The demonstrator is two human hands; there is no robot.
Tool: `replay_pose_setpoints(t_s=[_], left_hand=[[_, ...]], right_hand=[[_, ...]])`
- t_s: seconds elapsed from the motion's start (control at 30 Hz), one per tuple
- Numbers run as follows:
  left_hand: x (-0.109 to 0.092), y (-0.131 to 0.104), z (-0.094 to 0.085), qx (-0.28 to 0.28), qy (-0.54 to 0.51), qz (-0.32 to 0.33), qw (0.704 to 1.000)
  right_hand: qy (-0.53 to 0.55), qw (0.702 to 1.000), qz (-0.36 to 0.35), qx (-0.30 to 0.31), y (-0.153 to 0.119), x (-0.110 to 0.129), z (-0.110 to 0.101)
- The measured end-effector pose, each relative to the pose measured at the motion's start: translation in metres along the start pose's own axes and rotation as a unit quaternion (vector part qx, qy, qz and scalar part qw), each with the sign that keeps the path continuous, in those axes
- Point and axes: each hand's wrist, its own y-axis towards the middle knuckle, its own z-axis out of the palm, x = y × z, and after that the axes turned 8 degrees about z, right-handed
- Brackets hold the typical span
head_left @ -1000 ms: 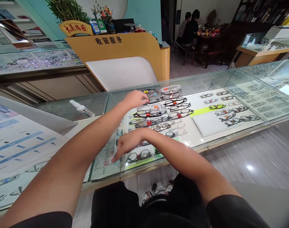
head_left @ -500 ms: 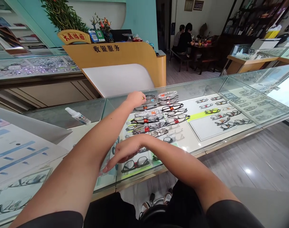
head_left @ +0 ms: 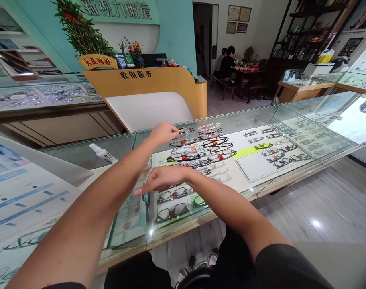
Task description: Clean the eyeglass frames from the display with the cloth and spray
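Observation:
My left hand (head_left: pixel 164 133) reaches to the far side of the glass counter, its fingertips pinched at the near end of a pair of eyeglasses (head_left: pixel 186 131) in the back row. My right hand (head_left: pixel 160 178) hovers over the counter nearer to me, beside my left forearm. Its thumb stretches out to the left and I see nothing held; its other fingers are mostly hidden below the palm. Between and beyond my hands lie rows of eyeglasses, some with red tags, such as a black-framed pair (head_left: pixel 220 155). Dark-framed glasses (head_left: pixel 172 212) lie below my right hand.
The glass display counter (head_left: pixel 198 221) runs to the right, with more glasses inside and a white tray (head_left: pixel 255 170). On the left stand a white spray bottle (head_left: pixel 103 153) and a printed board (head_left: pixel 23 188). Beyond are a cashier desk (head_left: pixel 167 82) and people seated at a table.
My view has tilted up a little. My left hand has drawn slightly left at the back row. My right hand has lifted, its thumb now pointing left rather than down.

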Motion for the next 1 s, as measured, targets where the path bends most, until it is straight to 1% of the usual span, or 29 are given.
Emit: replay_pose_setpoints(t_s=[0.07,0.13,0.2,0.3,0.33,0.4,0.47,0.53,0.6,0.63,0.7,0.8,0.87,0.9,0.93,1.0], left_hand=[[-0.001,-0.021,-0.01,-0.041,-0.079,-0.019,0.996],[-0.005,-0.049,-0.018,-0.092,-0.196,-0.05,0.975],[-0.009,-0.082,-0.023,-0.164,-0.31,-0.075,0.933],[-0.014,-0.131,-0.021,-0.252,-0.417,-0.121,0.865],[-0.015,-0.144,-0.019,-0.276,-0.447,-0.138,0.84],[-0.015,-0.161,-0.013,-0.298,-0.514,-0.166,0.787],[-0.014,-0.168,-0.006,-0.31,-0.555,-0.172,0.753],[-0.012,-0.167,-0.001,-0.327,-0.576,-0.157,0.733],[-0.011,-0.165,0.004,-0.317,-0.605,-0.152,0.714],[-0.01,-0.164,0.006,-0.304,-0.617,-0.153,0.71],[-0.01,-0.165,0.009,-0.288,-0.63,-0.155,0.704],[-0.012,-0.168,0.011,-0.283,-0.642,-0.151,0.696],[-0.015,-0.17,0.01,-0.273,-0.648,-0.148,0.696],[-0.017,-0.171,0.01,-0.268,-0.644,-0.148,0.701],[-0.019,-0.172,0.009,-0.265,-0.64,-0.145,0.706],[-0.023,-0.173,0.008,-0.263,-0.637,-0.135,0.712]], right_hand=[[0.002,0.999,-0.029,-0.039,0.0,0.0,-0.001],[0.012,0.996,-0.062,-0.065,-0.001,0.001,-0.003],[0.028,0.992,-0.091,-0.083,-0.002,0.002,-0.006],[0.047,0.985,-0.126,-0.108,-0.003,-0.001,-0.014],[0.051,0.982,-0.136,-0.119,-0.004,-0.003,-0.018],[0.065,0.977,-0.15,-0.135,-0.005,-0.008,-0.025],[0.069,0.973,-0.159,-0.15,-0.006,-0.013,-0.032],[0.066,0.968,-0.173,-0.171,-0.008,-0.016,-0.036],[0.063,0.965,-0.168,-0.194,-0.008,-0.018,-0.038],[0.069,0.962,-0.163,-0.208,-0.008,-0.018,-0.039],[0.085,0.952,-0.153,-0.251,-0.007,-0.019,-0.038],[0.109,0.924,-0.133,-0.342,-0.005,-0.019,-0.034],[0.102,0.888,-0.118,-0.433,-0.004,-0.018,-0.031],[0.082,0.871,-0.112,-0.472,-0.003,-0.018,-0.03],[0.071,0.856,-0.11,-0.5,-0.002,-0.018,-0.029],[0.061,0.846,-0.098,-0.52,0.0,-0.019,-0.028]])
